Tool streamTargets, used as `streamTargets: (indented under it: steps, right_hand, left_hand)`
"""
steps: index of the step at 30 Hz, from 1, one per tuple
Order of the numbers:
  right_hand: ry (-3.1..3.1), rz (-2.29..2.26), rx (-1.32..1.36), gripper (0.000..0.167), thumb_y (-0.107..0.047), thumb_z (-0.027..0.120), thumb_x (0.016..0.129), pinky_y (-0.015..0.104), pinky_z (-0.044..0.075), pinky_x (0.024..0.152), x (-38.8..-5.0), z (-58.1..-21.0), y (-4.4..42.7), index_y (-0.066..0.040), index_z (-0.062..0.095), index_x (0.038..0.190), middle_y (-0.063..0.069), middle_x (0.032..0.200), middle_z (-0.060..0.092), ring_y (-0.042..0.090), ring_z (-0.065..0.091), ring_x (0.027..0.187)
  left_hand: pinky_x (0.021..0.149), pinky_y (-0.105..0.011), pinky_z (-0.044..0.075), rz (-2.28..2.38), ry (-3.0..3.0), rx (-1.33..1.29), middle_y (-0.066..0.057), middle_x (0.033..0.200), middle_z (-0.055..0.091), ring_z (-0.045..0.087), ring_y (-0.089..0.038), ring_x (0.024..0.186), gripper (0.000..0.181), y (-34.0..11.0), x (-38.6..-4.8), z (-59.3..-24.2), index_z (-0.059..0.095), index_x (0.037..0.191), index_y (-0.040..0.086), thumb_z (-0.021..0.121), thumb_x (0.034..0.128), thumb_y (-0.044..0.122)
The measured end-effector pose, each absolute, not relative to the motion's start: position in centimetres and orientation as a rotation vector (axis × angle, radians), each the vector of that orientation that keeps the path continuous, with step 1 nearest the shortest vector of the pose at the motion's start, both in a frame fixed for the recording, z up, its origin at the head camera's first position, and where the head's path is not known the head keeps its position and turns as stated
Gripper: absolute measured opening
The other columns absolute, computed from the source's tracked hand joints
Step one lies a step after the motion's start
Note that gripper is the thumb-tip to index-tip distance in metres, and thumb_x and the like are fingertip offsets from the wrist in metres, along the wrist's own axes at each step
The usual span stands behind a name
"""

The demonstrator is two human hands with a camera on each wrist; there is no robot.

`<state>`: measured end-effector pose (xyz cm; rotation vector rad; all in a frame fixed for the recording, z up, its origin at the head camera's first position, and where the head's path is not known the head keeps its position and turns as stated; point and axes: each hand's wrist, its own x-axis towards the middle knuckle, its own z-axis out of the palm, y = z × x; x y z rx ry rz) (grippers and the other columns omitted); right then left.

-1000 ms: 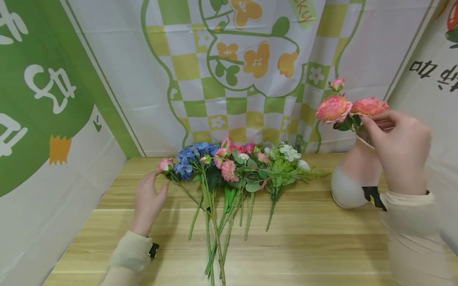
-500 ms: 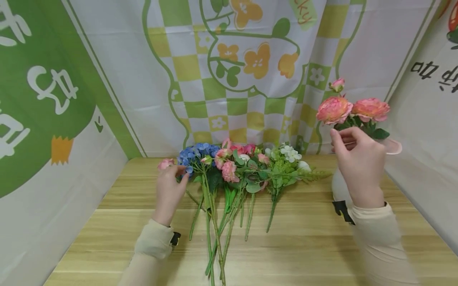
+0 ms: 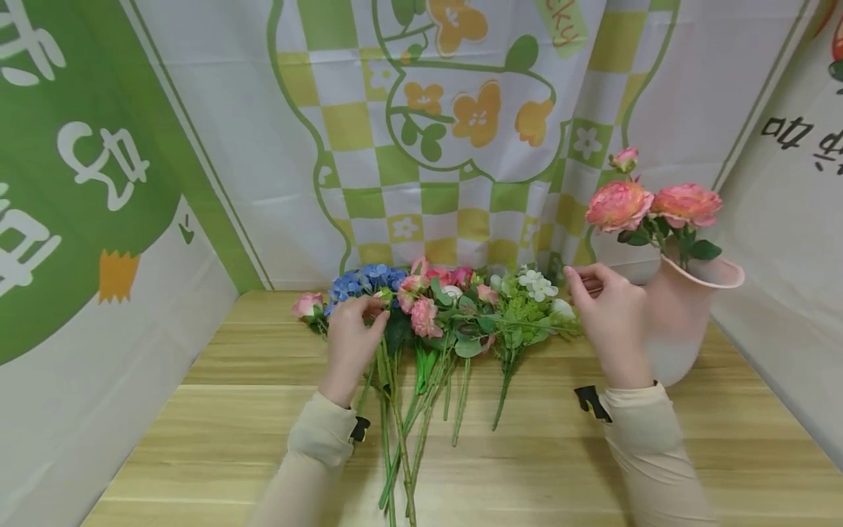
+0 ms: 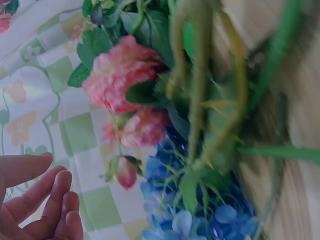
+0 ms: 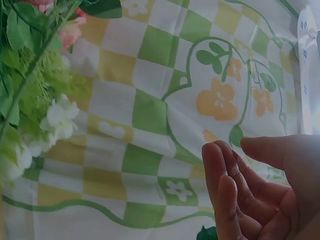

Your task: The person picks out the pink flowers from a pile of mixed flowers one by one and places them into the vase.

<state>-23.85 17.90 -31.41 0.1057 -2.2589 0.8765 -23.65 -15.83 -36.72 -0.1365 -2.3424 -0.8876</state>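
Note:
My left hand (image 3: 356, 340) is over the left part of a row of artificial flowers, its fingers loosely bent and holding nothing. Near it are a blue hydrangea (image 3: 361, 282) and pink peonies (image 3: 424, 316); in the left wrist view the fingertips (image 4: 60, 185) stay apart from them. My right hand (image 3: 609, 322) is between the row and a pink-and-white vase (image 3: 681, 329), also holding nothing. Coral peonies (image 3: 619, 206) with a small bud stand in the vase. White flowers with light green foliage (image 3: 514, 326) lie to the left of my right hand.
A pale pink bud flower (image 3: 306, 304) lies at the row's left end. Several stems (image 3: 405, 468) stretch toward the front of the wooden table (image 3: 514, 483). A printed checked cloth (image 3: 435, 197) hangs behind.
My right hand has moved left and down, away from the coral peonies, which stay in the vase. My left hand has moved right from the pale pink flower past the hydrangea.

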Motion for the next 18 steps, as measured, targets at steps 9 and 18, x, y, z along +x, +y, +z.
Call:
streamTargets:
  steps: [9, 18]
  right_hand:
    - [-2.331, 0.876, 0.102, 0.038, -0.042, 0.055, 0.094, 0.032, 0.048, 0.050, -24.7, -32.9, 16.9, -0.008, 0.071, 0.086, 0.008, 0.072, 0.071, 0.019, 0.065, 0.055]
    - [-2.366, 0.801, 0.124, 0.036, -0.040, 0.058, 0.093, 0.037, 0.046, 0.052, -25.1, -33.6, 16.1, -0.007, 0.071, 0.084, 0.010, 0.073, 0.071, 0.025, 0.062, 0.057]
  left_hand:
    - [0.070, -0.039, 0.046, -0.927, -2.391, -0.191, -0.007, 0.076, 0.067, 0.059, -0.022, 0.071, 0.008, -12.9, -24.4, -36.3, 0.073, 0.088, 0.006, 0.072, 0.0832, 0.012]
    - [0.063, -0.035, 0.054, -0.817, -2.601, -0.193, -0.005, 0.082, 0.072, 0.065, -0.019, 0.068, 0.011, -9.5, -25.6, -36.9, 0.076, 0.089, 0.009, 0.069, 0.0860, 0.016]
